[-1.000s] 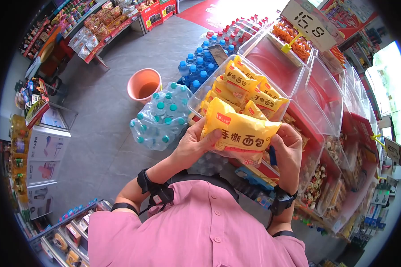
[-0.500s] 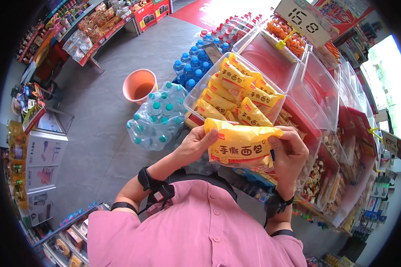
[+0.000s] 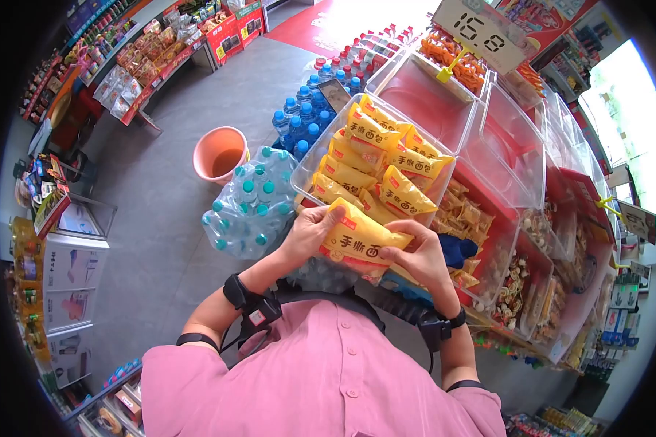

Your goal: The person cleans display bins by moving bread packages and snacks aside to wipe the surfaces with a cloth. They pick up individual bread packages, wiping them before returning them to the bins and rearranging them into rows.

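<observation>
A yellow bread packet (image 3: 357,237) with dark Chinese lettering is held between my two hands, in front of my chest. My left hand (image 3: 311,234) pinches its upper left end, and my right hand (image 3: 420,255) grips its right end with the thumb on the front. The packet is tilted, its right side lower. Just beyond it stands a clear plastic bin (image 3: 304,169) with several more yellow bread packets (image 3: 406,191) of the same kind. The fingers behind the packet are partly hidden.
A pink bucket (image 3: 219,154) stands on the grey floor beside wrapped bottled water (image 3: 249,200). Blue-capped bottles (image 3: 297,120) stand behind, with a phone (image 3: 334,95) near them. Red-lined bins (image 3: 423,95) run to the right under a price sign (image 3: 479,33). A dark blue item (image 3: 455,251) lies among small snacks.
Both hands and the bread packet have moved left and slightly toward me. The packet has turned, its right end dipping, and my right hand has come closer to my left.
</observation>
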A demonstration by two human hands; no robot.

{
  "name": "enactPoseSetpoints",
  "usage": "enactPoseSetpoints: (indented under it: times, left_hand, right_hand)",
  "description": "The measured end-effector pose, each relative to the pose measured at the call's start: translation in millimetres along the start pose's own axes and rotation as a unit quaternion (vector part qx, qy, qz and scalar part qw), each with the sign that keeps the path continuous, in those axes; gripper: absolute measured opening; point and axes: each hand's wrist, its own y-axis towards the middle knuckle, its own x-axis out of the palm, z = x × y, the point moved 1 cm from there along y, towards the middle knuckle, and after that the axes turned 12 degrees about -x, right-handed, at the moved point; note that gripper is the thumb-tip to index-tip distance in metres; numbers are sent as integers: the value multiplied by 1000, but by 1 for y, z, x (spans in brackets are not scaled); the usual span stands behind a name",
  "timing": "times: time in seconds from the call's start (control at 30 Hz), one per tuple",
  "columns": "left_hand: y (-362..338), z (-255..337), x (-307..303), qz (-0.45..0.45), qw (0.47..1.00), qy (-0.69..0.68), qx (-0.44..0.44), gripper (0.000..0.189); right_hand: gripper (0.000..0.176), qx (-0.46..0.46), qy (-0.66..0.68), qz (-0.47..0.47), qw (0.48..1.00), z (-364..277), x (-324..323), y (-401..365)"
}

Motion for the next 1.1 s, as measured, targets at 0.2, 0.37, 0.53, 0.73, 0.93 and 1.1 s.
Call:
enactPoseSetpoints:
  times: [0.2, 0.37, 0.53, 0.73, 0.93, 1.1]
  left_hand:
    - [6, 29, -30, 154, 976, -2, 153, 40]
    - [17, 5, -50, 181, 975, 87, 92, 23]
    - [50, 17, -42, 181, 937, 276, 114, 37]
    - [108, 36, -37, 158, 775, 548, 271, 64]
    - [153, 37, -32, 125, 674, 712, 152, 84]
    - [157, 37, -20, 119, 642, 747, 125, 89]
  right_hand:
    - [25, -135, -141, 158, 968, 13, -7, 83]
    - [30, -142, -290, 103, 941, 51, 4, 146]
    - [40, -143, -406, 71, 900, 67, -14, 150]
    - [52, -146, -448, 91, 877, 61, -55, 87]
    - [56, -208, -482, 5, 851, 82, -62, 76]
    - [67, -169, -497, -11, 851, 87, -64, 86]
